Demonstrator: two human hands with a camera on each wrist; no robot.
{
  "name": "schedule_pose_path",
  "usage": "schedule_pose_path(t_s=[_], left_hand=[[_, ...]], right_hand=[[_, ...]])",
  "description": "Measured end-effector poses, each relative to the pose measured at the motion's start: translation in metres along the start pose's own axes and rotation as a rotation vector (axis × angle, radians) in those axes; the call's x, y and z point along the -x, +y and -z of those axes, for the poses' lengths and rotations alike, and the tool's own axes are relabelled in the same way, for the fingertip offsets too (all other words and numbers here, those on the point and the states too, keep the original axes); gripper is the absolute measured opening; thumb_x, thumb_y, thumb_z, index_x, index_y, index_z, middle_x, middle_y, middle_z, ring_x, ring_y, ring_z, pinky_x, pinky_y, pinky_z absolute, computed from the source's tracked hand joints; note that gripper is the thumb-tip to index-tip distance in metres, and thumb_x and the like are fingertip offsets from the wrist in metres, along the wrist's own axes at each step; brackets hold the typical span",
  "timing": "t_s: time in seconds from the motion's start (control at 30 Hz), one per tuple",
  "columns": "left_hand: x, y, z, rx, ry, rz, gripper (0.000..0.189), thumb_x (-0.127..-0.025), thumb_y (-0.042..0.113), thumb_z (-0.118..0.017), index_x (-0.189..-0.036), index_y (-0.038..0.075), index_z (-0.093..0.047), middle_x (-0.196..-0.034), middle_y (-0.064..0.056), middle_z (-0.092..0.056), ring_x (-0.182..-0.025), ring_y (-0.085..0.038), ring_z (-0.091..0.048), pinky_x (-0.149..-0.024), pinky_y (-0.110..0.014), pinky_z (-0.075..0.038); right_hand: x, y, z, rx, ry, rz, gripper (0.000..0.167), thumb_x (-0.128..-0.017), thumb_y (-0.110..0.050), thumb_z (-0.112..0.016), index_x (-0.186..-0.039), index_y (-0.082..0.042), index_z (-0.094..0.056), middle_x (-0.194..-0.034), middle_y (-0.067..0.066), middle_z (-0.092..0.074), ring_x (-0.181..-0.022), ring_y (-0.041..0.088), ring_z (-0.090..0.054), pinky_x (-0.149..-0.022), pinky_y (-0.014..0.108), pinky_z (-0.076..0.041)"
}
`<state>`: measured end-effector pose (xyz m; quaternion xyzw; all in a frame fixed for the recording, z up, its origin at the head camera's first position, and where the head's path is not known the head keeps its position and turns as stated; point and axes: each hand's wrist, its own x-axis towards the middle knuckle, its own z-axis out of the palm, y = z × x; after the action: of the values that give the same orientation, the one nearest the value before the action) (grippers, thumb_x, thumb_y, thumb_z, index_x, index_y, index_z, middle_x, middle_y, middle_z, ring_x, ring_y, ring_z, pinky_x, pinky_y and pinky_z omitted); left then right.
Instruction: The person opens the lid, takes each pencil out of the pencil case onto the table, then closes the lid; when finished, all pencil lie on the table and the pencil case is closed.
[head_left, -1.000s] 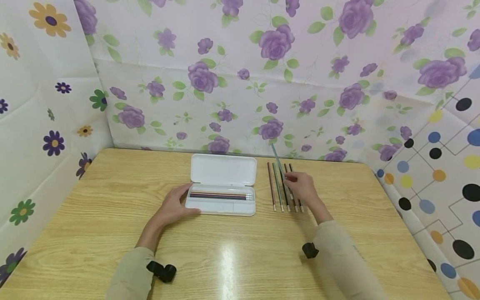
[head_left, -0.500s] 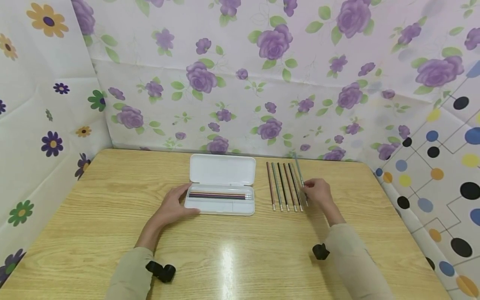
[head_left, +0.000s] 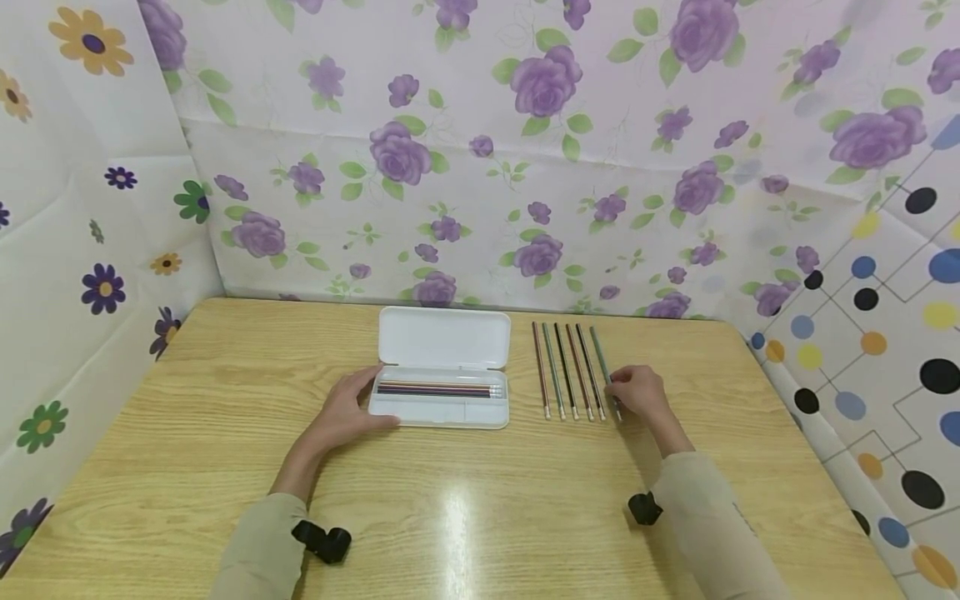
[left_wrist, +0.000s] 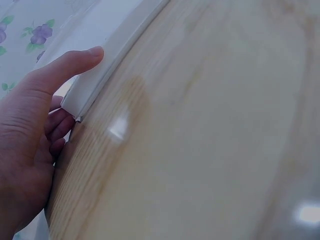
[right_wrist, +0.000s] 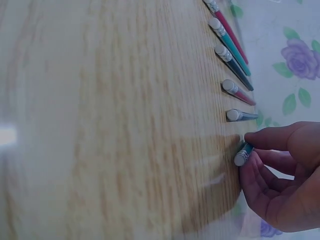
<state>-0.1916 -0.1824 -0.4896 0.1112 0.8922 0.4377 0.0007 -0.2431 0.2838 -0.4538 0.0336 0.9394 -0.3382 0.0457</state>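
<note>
A white pencil case [head_left: 418, 411] lies with its lid [head_left: 444, 337] raised; several pencils [head_left: 435, 389] lie lengthwise in its rear compartment. My left hand [head_left: 347, 410] grips the case's left end, thumb along the front edge and fingers round the side, as the left wrist view also shows. To the right, several pencils [head_left: 567, 367] lie side by side on the table, eraser ends toward me. At the right end of that row, my right hand [head_left: 642, 392] pinches a teal pencil [head_left: 601, 353] near its eraser [right_wrist: 240, 160], between thumb and fingers. The pencil appears to lie on the table.
The wooden table [head_left: 450, 500] ends at a flowered cloth backdrop [head_left: 480, 233] just behind the case and pencils. Patterned cloth also hangs at the left and right sides. Black wrist devices [head_left: 322, 542] sit on both sleeves.
My right hand has carried the teal pencil rightward from above the row and lowered it at the row's right end, turning it in line with the others. The left hand stays on the case.
</note>
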Motion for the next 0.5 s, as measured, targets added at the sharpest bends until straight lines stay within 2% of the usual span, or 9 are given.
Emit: schedule_pose_path(t_s=[0.2,0.5], left_hand=[[-0.0002,-0.0012,0.0,-0.002,-0.003,0.007,0.096,-0.069,0.035,-0.086,-0.146,0.001,-0.04,-0.145,-0.023,-0.04,-0.128,-0.041,-0.034,-0.104,-0.058,-0.026],[-0.0007,-0.001,-0.0004,-0.002,0.003,0.002,0.095,-0.069,0.035,-0.087,-0.146,0.002,-0.041,-0.145,-0.022,-0.041,-0.129,-0.041,-0.034,-0.105,-0.058,-0.026]], right_hand=[[-0.0008,-0.0007,-0.0026,0.001,0.016,0.024,0.028,-0.087,-0.006,-0.066,-0.107,0.013,-0.063,-0.1,0.026,-0.067,-0.081,0.031,-0.066,-0.073,0.039,-0.055],[0.0011,-0.0016,-0.0004,-0.028,0.009,0.011,0.032,-0.09,-0.011,-0.064,-0.112,0.012,-0.062,-0.104,0.028,-0.066,-0.077,0.028,-0.067,-0.071,0.037,-0.055]])
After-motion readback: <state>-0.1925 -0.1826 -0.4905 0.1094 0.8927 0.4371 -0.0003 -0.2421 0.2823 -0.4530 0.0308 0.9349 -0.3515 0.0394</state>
